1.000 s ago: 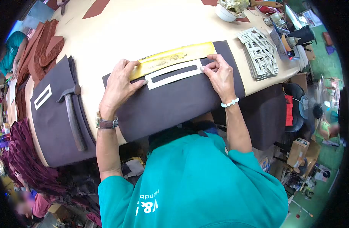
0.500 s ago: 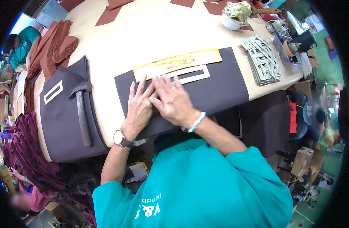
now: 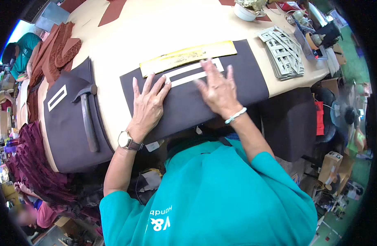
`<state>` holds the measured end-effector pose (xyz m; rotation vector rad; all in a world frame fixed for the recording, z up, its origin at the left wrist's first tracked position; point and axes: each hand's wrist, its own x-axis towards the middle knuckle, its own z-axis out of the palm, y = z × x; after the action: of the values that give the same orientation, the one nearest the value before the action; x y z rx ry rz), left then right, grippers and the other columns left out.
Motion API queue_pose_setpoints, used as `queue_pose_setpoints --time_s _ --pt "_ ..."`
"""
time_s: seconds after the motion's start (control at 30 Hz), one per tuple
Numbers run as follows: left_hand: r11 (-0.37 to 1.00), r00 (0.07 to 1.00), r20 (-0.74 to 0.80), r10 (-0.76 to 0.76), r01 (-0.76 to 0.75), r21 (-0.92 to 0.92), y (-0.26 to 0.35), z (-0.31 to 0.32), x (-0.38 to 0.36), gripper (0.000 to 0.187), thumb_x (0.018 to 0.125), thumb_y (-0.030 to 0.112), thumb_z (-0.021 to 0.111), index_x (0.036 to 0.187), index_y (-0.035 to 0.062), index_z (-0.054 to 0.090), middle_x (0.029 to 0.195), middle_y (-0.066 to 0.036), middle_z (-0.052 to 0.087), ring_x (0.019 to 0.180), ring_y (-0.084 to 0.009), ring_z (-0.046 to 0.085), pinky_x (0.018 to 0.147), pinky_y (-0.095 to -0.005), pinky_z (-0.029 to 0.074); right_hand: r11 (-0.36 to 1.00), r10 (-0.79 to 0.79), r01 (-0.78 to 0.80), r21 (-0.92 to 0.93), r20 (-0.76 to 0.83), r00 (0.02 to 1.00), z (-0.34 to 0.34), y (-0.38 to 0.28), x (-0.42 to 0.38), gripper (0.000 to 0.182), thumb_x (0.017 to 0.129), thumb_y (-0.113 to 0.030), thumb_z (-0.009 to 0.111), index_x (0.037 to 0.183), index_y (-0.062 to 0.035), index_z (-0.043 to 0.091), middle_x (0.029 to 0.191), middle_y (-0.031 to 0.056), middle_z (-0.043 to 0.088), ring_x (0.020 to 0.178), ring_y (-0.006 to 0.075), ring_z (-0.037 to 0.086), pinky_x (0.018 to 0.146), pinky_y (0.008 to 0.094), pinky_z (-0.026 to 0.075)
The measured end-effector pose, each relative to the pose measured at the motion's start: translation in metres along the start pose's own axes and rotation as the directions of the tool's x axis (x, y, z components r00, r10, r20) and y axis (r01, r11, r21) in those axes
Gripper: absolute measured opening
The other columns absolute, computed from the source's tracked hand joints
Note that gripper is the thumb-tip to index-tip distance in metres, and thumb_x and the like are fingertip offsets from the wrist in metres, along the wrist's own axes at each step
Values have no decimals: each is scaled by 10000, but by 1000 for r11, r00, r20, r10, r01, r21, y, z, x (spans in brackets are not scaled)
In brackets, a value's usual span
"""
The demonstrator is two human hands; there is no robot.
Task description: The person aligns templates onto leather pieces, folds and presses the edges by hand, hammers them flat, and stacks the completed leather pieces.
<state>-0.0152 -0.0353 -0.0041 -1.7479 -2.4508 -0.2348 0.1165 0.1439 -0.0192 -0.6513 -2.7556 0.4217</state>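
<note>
A dark piece of leather-like material [image 3: 248,67] lies in front of me at the table's edge. On it sits a narrow white rectangular frame [image 3: 184,82] with a long slot. My left hand [image 3: 149,104] is flat with fingers spread, its fingertips at the frame's left end. Over the frame's right part is my right hand [image 3: 219,92], fingers stretched out and slightly blurred, partly covering it. Just beyond the frame, a yellow, stained strip [image 3: 188,56] rests along the far side of the dark piece.
At left, a hammer [image 3: 88,119] lies on another dark stack [image 3: 65,139] bearing a similar white frame [image 3: 57,97]. Cut-out frames [image 3: 283,57] are piled at right, near a white bowl [image 3: 245,13]. Brown pieces [image 3: 59,49] hang at the left; co-workers sit beyond.
My right hand has moved right along the white frame, away from my left hand, uncovering the frame's middle. My left hand stays at its left end, fingers a bit more spread.
</note>
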Motion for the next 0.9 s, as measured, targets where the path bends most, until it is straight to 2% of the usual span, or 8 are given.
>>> queue_pose_setpoints --time_s 0.23,0.3,0.43,0.57,0.63,0.7,0.8,0.9 --pt "1000 1000 6 25 -25 11 1 1 -2 527 755 -48 450 1247 131 504 1323 -55 460 1296 -280 326 1043 -622 172 963 115 -123 -239 -51 992 -22 11 10 693 914 -445 392 1344 83 267 1329 177 442 1250 281 406 1060 592 113" --pt "999 999 0 34 -34 33 0 2 1 526 747 -30 460 1249 122 498 1321 -63 459 1302 -279 317 1038 -623 176 958 -107 59 -281 -161 981 -16 -16 6 598 883 -324 447 1288 108 361 1311 237 437 1230 293 424 1035 605 159" --pt "997 998 -6 56 -56 61 -1 0 1 518 742 5 493 1252 101 494 1310 -67 463 1309 -279 304 1039 -618 171 978 -205 207 15 -83 975 37 -58 -19 455 848 -101 401 1270 68 420 1294 183 484 1193 247 485 1015 614 218" --pt "987 998 10 62 -63 147 4 -1 -3 526 744 -7 489 1259 96 492 1300 -84 463 1322 -291 280 1051 -610 152 995 -33 26 -98 -70 997 -2 8 -20 450 864 -59 363 1310 -42 416 1319 107 480 1224 214 455 1034 606 203" --pt "983 999 22 37 -40 177 5 1 -10 547 725 -43 479 1251 108 499 1302 -92 463 1326 -293 280 1061 -606 137 992 48 -56 -117 -76 996 -15 32 -20 512 832 -12 325 1339 57 297 1297 98 504 1228 200 450 1072 574 150" --pt "982 999 51 0 -9 190 7 -8 -14 496 742 -32 481 1222 90 515 1298 -105 458 1324 -301 280 1055 -610 156 992 113 -110 -64 38 993 -31 34 -12 502 840 -41 340 1328 73 309 1289 102 512 1217 244 461 1059 590 152" --pt "978 990 -13 -140 140 156 8 -18 -26 384 776 21 488 1154 53 549 1276 -131 460 1309 -324 289 1020 -622 207 929 310 -253 -272 192 931 -56 23 23 491 866 -117 380 1340 4 343 1326 95 477 1240 271 431 1058 591 149" --pt "934 930 -114 -349 355 32 13 -11 -47 322 850 130 494 1161 73 555 1298 -152 442 1275 -356 324 982 -641 243 939 -200 198 -281 20 980 -30 31 49 466 911 -268 430 1340 -89 398 1391 88 398 1285 267 366 1057 564 173"
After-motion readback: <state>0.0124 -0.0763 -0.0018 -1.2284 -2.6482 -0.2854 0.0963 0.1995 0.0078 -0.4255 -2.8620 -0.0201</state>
